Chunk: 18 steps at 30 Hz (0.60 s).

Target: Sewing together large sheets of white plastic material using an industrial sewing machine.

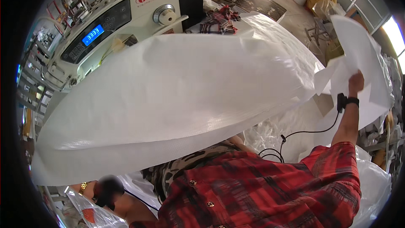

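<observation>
A large white woven plastic sheet (pixel 168 88) spreads across the middle of the view, billowed up in front of my body. Far out to the right, my right hand (pixel 356 82) is closed in a fist on white sheeting (pixel 354 50), part of which stands up above the hand. Whether this is the same piece as the big sheet I cannot tell. At the lower left, the big sheet's near edge covers most of my left hand (pixel 76 187); only its base shows beside a gold bracelet, and its fingers are hidden.
A white sewing machine (pixel 139 6) with a lit blue display stands at upper left, partly behind the sheet. Plaid cloth (pixel 220 20) lies beyond it. Clear plastic sheeting (pixel 282 131) is heaped to the right. A black cable (pixel 312 132) runs from the device on my right wrist.
</observation>
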Each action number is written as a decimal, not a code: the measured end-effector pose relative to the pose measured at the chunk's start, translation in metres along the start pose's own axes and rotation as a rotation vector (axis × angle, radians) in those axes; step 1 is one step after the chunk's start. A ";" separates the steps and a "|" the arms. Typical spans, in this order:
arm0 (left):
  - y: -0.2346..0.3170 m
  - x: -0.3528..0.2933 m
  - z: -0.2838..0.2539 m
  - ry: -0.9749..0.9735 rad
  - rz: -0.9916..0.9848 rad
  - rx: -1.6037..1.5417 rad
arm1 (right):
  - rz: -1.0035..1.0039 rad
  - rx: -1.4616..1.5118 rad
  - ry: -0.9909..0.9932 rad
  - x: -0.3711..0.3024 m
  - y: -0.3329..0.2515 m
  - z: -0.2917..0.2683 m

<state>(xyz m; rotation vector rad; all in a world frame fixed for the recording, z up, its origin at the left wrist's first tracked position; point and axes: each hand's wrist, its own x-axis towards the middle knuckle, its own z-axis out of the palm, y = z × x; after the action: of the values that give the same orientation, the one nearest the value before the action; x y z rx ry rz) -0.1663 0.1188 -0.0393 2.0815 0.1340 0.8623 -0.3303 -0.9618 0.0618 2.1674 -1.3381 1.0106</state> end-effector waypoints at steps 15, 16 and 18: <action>0.040 -0.007 -0.042 -0.041 0.046 0.133 | -0.401 0.144 -0.940 -0.205 -0.363 0.045; 0.039 -0.007 -0.045 -0.052 0.045 0.137 | -0.399 0.203 -0.889 -0.203 -0.366 0.034; 0.039 -0.007 -0.045 -0.079 0.039 0.143 | -0.394 0.255 -0.844 -0.202 -0.369 -0.002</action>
<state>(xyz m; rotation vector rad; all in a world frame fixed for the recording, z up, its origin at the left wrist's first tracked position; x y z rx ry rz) -0.2078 0.1223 0.0047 2.2552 0.1166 0.8128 -0.0606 -0.6693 -0.0752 3.0662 -1.0135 0.0855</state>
